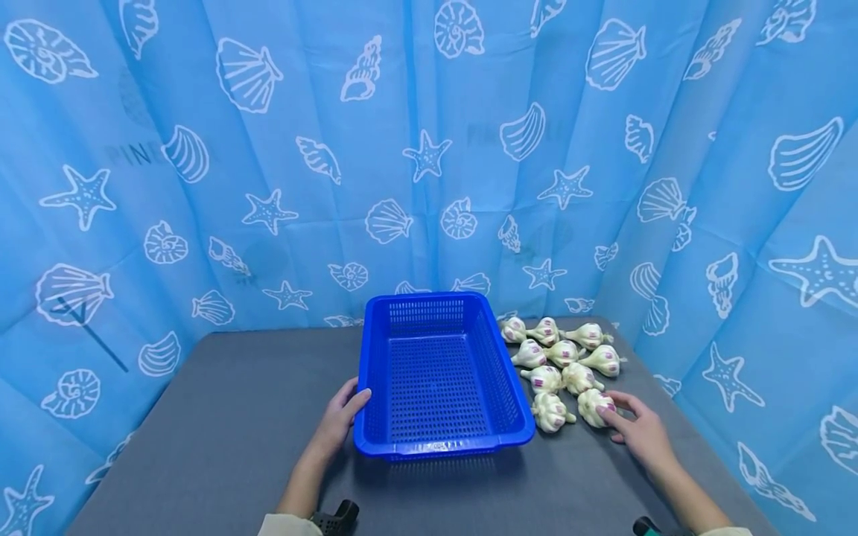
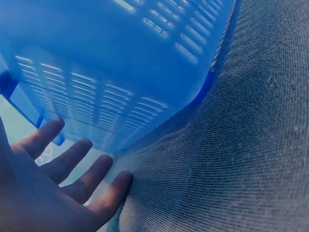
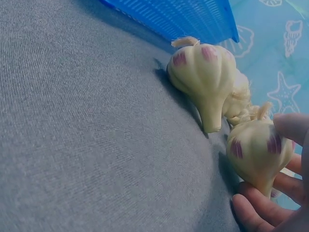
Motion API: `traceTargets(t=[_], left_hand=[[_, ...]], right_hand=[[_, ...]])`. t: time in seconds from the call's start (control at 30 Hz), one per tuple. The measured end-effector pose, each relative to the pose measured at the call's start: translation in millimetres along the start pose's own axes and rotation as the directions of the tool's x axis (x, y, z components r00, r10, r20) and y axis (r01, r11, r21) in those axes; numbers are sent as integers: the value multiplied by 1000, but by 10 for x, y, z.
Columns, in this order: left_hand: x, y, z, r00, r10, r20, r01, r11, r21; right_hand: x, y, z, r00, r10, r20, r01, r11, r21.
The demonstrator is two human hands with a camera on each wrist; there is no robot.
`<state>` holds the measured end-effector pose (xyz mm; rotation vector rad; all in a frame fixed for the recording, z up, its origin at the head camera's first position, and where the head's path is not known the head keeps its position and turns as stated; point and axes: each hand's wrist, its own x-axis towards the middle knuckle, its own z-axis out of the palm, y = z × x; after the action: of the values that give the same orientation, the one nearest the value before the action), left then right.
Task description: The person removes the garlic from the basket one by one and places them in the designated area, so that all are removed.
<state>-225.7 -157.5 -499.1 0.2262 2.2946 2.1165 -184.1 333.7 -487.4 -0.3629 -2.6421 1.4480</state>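
Observation:
A blue plastic basket point(image 1: 442, 448) with slotted walls sits on the grey cloth. My left hand point(image 1: 340, 414) is at its left side, thumb on the rim and fingers outside the wall. In the left wrist view the fingers point(image 2: 91, 176) are fairly straight and spread beside the slotted wall. To the basket's right, my right hand point(image 1: 640, 432) holds the nearest right garlic bulb point(image 1: 593, 408) between thumb and fingers. The right wrist view shows this garlic bulb point(image 3: 258, 150) low over the cloth; whether it touches is unclear. Another garlic bulb point(image 1: 551, 414) lies just left of it.
Several more garlic bulbs point(image 1: 561, 353) lie in rough rows behind, close to the basket's right wall. The grey table cloth point(image 1: 248, 417) stretches left and in front. A blue curtain point(image 1: 295, 186) with white shell prints closes off the back and sides.

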Motion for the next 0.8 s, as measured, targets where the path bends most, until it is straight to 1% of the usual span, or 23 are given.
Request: traceTargets(t=[0.13,0.2,0.37,0.5,0.63,0.73,0.8], left_hand=[[-3,2,4,1000,19,12,-19,999,-34],[-12,15,9,1000,18,9,-17,999,-32],[-56,50,23,999,32,3,-32,999,39],[-91,59,5,997,74,-1,-73,992,99],[-110,61,-30,991,135,-11,-133,983,125],[-142,81,-86,987,158,-28,-153,977,146],[-168,87,-149,985,167,-43,-158,973,169]], right_hand=[[1,14,-4,1000,28,3,-28,999,-40],[0,21,-4,999,34,-1,-34,999,-41],[-14,38,-6,1000,27,-12,-27,999,-20],[-26,35,-9,1000,4,-21,-4,1000,3],[-48,13,-39,997,-41,-70,42,999,23],[-42,7,-72,989,-79,-128,82,997,13],[-31,4,-102,982,-106,-159,106,994,-9]])
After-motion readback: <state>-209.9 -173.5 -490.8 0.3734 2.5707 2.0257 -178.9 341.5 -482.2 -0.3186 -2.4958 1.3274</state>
